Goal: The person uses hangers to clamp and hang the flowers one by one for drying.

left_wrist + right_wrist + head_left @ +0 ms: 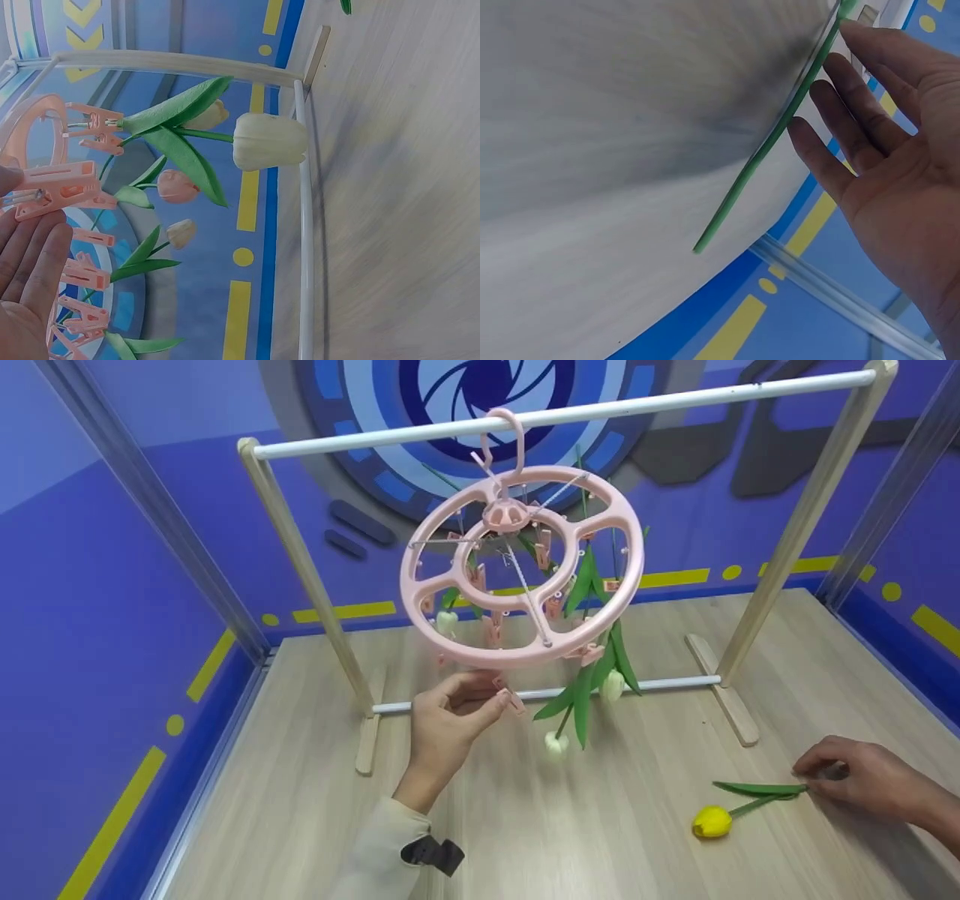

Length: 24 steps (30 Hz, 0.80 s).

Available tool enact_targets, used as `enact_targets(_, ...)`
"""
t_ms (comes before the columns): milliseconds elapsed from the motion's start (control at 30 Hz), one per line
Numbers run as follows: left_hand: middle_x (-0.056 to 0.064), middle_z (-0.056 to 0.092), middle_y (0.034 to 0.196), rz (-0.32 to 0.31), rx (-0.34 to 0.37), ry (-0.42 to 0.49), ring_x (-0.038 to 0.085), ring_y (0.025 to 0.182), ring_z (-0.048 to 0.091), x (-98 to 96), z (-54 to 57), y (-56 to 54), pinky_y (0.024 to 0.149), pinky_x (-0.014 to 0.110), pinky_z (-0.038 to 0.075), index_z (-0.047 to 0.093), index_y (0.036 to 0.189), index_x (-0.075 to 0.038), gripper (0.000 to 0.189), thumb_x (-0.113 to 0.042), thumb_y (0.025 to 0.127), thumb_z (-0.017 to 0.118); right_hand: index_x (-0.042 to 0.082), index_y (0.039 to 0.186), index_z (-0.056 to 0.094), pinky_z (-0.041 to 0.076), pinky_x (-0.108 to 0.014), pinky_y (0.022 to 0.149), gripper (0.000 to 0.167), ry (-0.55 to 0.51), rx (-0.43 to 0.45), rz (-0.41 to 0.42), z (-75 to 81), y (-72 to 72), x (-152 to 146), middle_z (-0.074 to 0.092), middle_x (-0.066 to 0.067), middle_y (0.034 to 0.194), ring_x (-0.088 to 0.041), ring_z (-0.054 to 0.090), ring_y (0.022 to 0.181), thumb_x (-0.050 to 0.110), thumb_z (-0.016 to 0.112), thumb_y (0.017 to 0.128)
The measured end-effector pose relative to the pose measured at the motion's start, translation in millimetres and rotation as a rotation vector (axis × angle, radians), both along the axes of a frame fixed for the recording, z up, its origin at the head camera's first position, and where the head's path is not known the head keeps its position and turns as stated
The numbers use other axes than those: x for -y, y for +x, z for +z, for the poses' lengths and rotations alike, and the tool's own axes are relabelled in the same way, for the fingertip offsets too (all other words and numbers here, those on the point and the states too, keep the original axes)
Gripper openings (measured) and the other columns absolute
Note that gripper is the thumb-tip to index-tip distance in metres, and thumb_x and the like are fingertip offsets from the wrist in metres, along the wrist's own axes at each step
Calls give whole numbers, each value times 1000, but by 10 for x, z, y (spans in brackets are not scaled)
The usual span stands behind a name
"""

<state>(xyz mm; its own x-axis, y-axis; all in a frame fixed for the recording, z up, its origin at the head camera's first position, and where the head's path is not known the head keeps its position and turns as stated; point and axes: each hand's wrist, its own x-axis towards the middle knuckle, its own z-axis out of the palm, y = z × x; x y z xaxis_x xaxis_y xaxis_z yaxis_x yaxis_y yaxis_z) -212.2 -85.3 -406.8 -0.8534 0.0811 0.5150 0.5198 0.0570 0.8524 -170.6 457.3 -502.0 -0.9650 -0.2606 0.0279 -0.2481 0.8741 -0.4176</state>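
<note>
My left hand (442,724) pinches a pink clothespin (60,187) between thumb and fingers, just under the front rim of a round pink clip hanger (409,585). The hanger hangs by its hook from a white bar. White tulips (613,685) and a pink tulip (178,186) dangle head-down from its clips. At the right, my right hand (874,780) is at a yellow tulip (711,821) lying on the table, thumb and fingertips at its green stem (772,139). The tulip's head points left, away from that hand.
A wooden-legged rack with a white top bar (675,403) and a lower white rod (667,683) stands on the light wood table (562,840). Its right foot (724,694) lies between hanger and right hand. Blue printed walls (195,547) enclose the back and sides.
</note>
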Motion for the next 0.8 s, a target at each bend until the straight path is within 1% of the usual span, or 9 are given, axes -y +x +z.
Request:
enact_targets(100, 8, 79, 105, -10, 3, 19, 24, 97, 76, 2, 0, -3, 87, 36, 64, 77, 113, 1, 26, -4, 89, 86, 12, 95, 76, 58, -29, 67, 26, -18, -6, 15, -9, 8, -39, 66, 6, 90, -2, 63, 79, -5, 87, 78)
enact_targets(367, 7, 79, 107, -5, 1, 1, 23, 98, 76, 10, 8, 7, 87, 36, 64, 77, 114, 0, 27, -5, 90, 86, 14, 87, 74, 54, -26, 64, 26, 32, 50, -36, -6, -28, -77, 64, 5, 88, -3, 59, 76, -9, 83, 77)
enact_targets(533, 6, 79, 107, -2, -1, 0, 22, 98, 76, 9, 11, 8, 87, 36, 64, 77, 114, 0, 26, -6, 90, 86, 15, 85, 72, 52, -26, 63, 26, 34, 62, -25, -10, -26, -68, 62, 6, 87, -1, 56, 75, -7, 82, 77)
enact_targets(633, 6, 79, 106, -2, -2, -4, 22, 98, 76, 5, 14, 7, 87, 36, 64, 77, 113, 0, 27, -7, 89, 87, 16, 86, 70, 52, -26, 63, 26, 20, 56, -8, -7, -14, -47, 62, 7, 87, 0, 55, 75, -6, 83, 77)
enact_targets(800, 5, 79, 107, -4, 3, -7, 22, 98, 76, 3, 10, -3, 87, 36, 64, 77, 114, 0, 27, -5, 89, 87, 17, 87, 67, 53, -27, 64, 29, -12, 18, 10, 31, 14, 46, 62, 10, 87, 1, 55, 77, -5, 82, 76)
